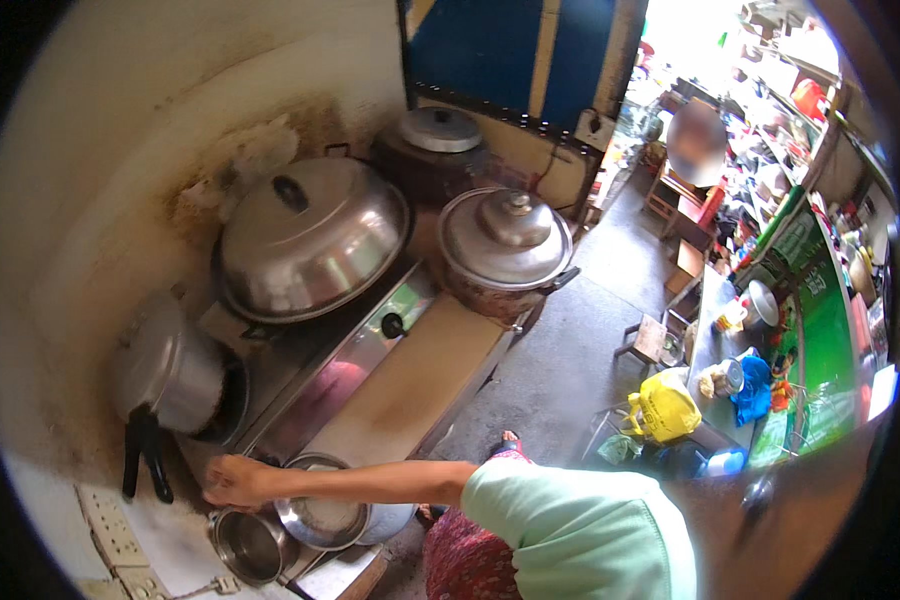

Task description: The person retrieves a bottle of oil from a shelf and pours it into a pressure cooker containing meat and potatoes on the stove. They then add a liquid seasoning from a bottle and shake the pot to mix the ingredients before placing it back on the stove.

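Note:
At the lower left, my left hand [234,481] reaches across the counter, its fingers curled at the near end of the gas stove; whether it grips anything is hidden. Just below it is a small steel saucepan [251,546], and beside that a steel basin [326,517] lies under my forearm. A pressure cooker [172,367] with black handles leans in a dark pan near the wall. On the stove sits a wok with a large domed metal lid [315,240]. The stove's front panel carries a black knob [394,325]. My right hand is out of view.
A lidded pot [506,240] stands at the counter's far corner, a dark pot with a metal lid [441,130] behind it. Power sockets [112,525] are at the lower left. Across the floor are a wooden stool [649,339], a yellow bag [667,405], a cluttered table and a person farther back.

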A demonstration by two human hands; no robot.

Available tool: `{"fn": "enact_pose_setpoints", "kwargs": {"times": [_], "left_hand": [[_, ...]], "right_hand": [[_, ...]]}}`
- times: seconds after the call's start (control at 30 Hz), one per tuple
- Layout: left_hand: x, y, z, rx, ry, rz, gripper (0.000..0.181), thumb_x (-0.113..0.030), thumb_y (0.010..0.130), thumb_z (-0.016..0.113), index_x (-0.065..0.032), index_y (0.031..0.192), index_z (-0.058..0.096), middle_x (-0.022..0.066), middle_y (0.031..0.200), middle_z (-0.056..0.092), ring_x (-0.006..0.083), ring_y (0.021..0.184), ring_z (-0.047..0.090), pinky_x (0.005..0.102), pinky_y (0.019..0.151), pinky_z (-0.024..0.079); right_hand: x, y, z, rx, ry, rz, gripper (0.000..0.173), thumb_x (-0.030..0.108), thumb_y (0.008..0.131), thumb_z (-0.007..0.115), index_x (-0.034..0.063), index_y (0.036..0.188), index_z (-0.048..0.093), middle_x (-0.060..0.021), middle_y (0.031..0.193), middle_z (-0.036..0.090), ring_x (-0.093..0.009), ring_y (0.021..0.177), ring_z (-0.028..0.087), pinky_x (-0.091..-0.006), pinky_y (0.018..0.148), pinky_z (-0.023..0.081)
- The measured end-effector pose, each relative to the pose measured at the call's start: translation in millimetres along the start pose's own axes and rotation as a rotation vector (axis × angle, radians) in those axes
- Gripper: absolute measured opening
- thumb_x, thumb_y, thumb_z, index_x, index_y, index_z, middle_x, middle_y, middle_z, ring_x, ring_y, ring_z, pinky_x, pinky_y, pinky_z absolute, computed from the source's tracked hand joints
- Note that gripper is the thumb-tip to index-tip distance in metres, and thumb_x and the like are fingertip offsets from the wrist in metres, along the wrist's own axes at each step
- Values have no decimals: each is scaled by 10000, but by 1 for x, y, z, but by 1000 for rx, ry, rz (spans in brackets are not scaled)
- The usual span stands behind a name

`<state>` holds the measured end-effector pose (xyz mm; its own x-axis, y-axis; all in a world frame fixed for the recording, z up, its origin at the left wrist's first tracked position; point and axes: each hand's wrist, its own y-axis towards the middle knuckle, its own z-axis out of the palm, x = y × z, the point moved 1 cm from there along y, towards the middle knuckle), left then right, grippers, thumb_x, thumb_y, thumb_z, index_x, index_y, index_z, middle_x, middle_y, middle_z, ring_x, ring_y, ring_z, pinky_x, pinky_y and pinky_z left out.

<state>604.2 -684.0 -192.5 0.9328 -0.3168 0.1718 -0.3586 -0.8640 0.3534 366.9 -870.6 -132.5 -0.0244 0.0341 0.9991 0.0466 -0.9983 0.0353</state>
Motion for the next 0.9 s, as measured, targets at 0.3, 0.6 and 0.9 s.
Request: {"fn": "enact_pose_setpoints", "kwargs": {"times": [0.3,0.6,0.9], "left_hand": [[-142,62,3,7,-671,-44,470,-362,828,661,40,1065,611,248,1028,602,355,796,604,415,639,514],[-394,110,-37,518,-1466,4,454,-165,817,677,37,1193,522,174,1165,543,205,885,603,306,722,492],[-461,187,-1,361,-1520,-18,421,-277,879,626,18,1166,536,122,1017,614,153,836,589,306,722,482]], "right_hand": [[21,-310,-260,-687,-169,-65,206,41,868,582,14,1072,560,-76,917,657,-134,853,633,-283,710,539],[30,-464,-392,-1265,-357,75,250,197,871,638,-1,1006,568,-64,786,650,-95,649,600,-246,594,497],[-36,-419,-500,-1386,-604,331,347,352,835,610,48,1002,632,-152,925,659,-296,842,646,-377,781,493]]}}
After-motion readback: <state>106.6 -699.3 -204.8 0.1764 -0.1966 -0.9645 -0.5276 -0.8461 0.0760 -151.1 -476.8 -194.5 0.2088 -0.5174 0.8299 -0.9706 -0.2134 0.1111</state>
